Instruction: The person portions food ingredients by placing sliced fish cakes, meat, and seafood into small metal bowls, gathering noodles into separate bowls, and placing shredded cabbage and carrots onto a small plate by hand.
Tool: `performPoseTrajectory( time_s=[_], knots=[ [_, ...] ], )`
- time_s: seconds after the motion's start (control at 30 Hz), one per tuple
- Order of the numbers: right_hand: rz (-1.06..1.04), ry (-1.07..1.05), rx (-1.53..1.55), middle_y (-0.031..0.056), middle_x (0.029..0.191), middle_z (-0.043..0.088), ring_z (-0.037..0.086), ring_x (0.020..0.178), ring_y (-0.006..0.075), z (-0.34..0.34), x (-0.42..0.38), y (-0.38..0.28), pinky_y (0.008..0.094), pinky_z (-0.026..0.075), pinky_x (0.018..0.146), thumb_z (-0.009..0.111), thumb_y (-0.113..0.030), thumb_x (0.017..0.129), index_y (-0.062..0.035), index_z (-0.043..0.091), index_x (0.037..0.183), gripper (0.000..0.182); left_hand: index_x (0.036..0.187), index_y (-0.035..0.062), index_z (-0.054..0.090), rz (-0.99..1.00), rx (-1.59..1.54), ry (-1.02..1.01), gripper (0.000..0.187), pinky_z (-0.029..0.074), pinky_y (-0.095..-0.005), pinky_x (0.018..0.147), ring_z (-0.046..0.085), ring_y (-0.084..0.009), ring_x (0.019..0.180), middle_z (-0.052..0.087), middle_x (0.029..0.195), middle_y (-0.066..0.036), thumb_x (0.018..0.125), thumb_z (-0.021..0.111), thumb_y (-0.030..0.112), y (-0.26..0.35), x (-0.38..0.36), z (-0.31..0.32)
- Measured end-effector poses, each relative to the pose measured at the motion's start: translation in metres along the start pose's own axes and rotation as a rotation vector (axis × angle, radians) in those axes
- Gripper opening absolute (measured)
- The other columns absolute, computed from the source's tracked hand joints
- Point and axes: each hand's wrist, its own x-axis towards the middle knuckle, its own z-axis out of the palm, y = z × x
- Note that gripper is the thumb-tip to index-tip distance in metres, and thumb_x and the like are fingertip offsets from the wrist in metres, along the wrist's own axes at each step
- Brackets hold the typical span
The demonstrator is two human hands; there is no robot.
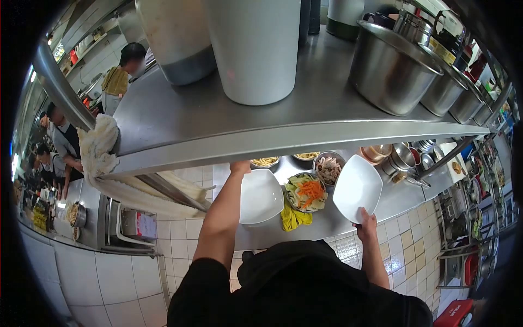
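My left hand (240,167) is at the far left corner of a white square bowl (261,197), closed at its rim; the shelf edge partly hides the fingers. My right hand (366,224) grips the near corner of a second white bowl (357,188), which is tilted above the right part of the counter. Between the two bowls stands a round container of cut vegetables (306,193), with shredded carrot on top of pale green leaves. Behind it is a metal bowl of sliced meat (330,167). A yellow cloth (296,218) lies at the counter's near side.
A steel shelf (305,128) crosses above the counter, bearing a tall white container (255,54) and several steel pots (395,71). Noodle-like strips (265,162) fill a bowl under it. A rag (101,139) hangs on the left post. Other people work at far left.
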Motion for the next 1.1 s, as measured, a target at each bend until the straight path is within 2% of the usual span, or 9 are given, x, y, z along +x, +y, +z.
performPoseTrajectory(
  time_s=[0.07, 0.1, 0.17, 0.37, 0.53, 0.63, 0.73, 1.03, 1.1],
  knots=[
    [-0.008, -0.002, 0.024, 0.007, 0.086, 0.061, 0.061, 0.066, 0.0193, 0.0, -0.012, 0.003, 0.0306, 0.045, 0.043, 0.058, -0.023, 0.092, -0.0041, 0.051, 0.113, 0.029, 0.097, -0.0059, 0.06, -0.445, -0.571, 0.041, 0.022, 0.058, -0.027, 0.051, 0.063, -0.0181, 0.051, 0.067, 0.084, -0.011, 0.078, 0.065, 0.003, 0.065, -0.023, -0.014],
    [-0.005, -0.009, 0.045, 0.007, 0.086, 0.061, 0.061, 0.065, 0.0193, 0.002, -0.018, 0.004, 0.0306, 0.044, 0.043, 0.058, -0.022, 0.092, -0.0041, 0.051, 0.113, 0.03, 0.1, -0.0006, 0.061, -0.492, -0.532, -0.038, 0.025, 0.06, -0.0251, 0.056, 0.065, -0.016, 0.061, 0.067, 0.088, -0.009, 0.077, 0.069, 0.005, 0.05, -0.005, -0.002],
    [-0.012, 0.016, 0.06, 0.0071, 0.086, 0.061, 0.06, 0.065, 0.0191, 0.003, -0.027, 0.003, 0.0299, 0.044, 0.043, 0.058, -0.021, 0.092, -0.0039, 0.05, 0.115, 0.03, 0.105, 0.0065, 0.06, -0.411, -0.881, -0.068, 0.029, 0.059, -0.0252, 0.055, 0.066, -0.016, 0.073, 0.066, 0.093, -0.007, 0.078, 0.07, 0.007, 0.035, -0.004, 0.002],
    [0.007, 0.053, -0.008, 0.0073, 0.087, 0.061, 0.06, 0.064, 0.0187, -0.004, -0.05, -0.003, 0.0297, 0.045, 0.042, 0.057, -0.021, 0.091, -0.0035, 0.05, 0.114, 0.029, 0.109, 0.0122, 0.056, -0.375, -1.14, -0.028, 0.032, 0.057, -0.028, 0.059, 0.065, -0.0169, 0.08, 0.066, 0.096, -0.006, 0.08, 0.068, 0.007, 0.031, -0.01, 0.003],
    [0.011, 0.03, -0.075, 0.0071, 0.086, 0.062, 0.06, 0.064, 0.0183, 0.0, -0.046, -0.017, 0.0297, 0.045, 0.042, 0.057, -0.022, 0.091, -0.003, 0.052, 0.111, 0.028, 0.093, 0.0009, 0.05, -0.255, -1.064, 0.042, 0.014, 0.058, -0.0323, 0.063, 0.064, -0.0194, 0.072, 0.062, 0.084, -0.011, 0.084, 0.061, 0.004, 0.042, -0.074, -0.049],
    [0.004, 0.027, -0.099, 0.0073, 0.084, 0.062, 0.06, 0.064, 0.0182, 0.016, -0.036, -0.026, 0.0297, 0.046, 0.043, 0.056, -0.022, 0.092, -0.0023, 0.052, 0.11, 0.027, 0.097, 0.001, 0.051, -0.372, -1.102, 0.068, 0.017, 0.059, -0.0338, 0.061, 0.064, -0.0208, 0.068, 0.061, 0.084, -0.012, 0.084, 0.062, 0.003, 0.032, -0.123, -0.056],
    [-0.02, -0.061, -0.118, 0.0087, 0.087, 0.062, 0.061, 0.064, 0.0193, 0.042, -0.031, -0.036, 0.0302, 0.047, 0.043, 0.057, -0.022, 0.091, -0.0022, 0.051, 0.111, 0.028, 0.087, 0.0022, 0.047, -0.413, -1.033, 0.035, 0.016, 0.059, -0.0333, 0.06, 0.064, -0.0199, 0.064, 0.061, 0.08, -0.011, 0.084, 0.062, 0.005, 0.022, -0.171, -0.052],
    [0.045, -0.167, -0.043, 0.0088, 0.09, 0.062, 0.062, 0.065, 0.0198, 0.089, -0.008, -0.031, 0.0296, 0.049, 0.042, 0.054, -0.017, 0.093, -0.003, 0.049, 0.115, 0.026, 0.091, 0.0008, 0.052, -0.443, -1.03, -0.039, 0.014, 0.056, -0.0307, 0.063, 0.062, -0.0176, 0.069, 0.06, 0.083, -0.009, 0.085, 0.064, 0.005, 0.004, -0.21, -0.038],
    [0.074, -0.159, -0.055, 0.0112, 0.088, 0.061, 0.06, 0.064, 0.0209, 0.091, -0.008, -0.032, 0.0296, 0.046, 0.042, 0.054, -0.017, 0.093, -0.0005, 0.048, 0.114, 0.027, 0.095, -0.0016, 0.054, -0.303, -0.892, 0.046, 0.02, 0.055, -0.0294, 0.06, 0.062, -0.019, 0.068, 0.06, 0.084, -0.012, 0.084, 0.066, 0.01, -0.002, -0.221, -0.043]
  ],
)
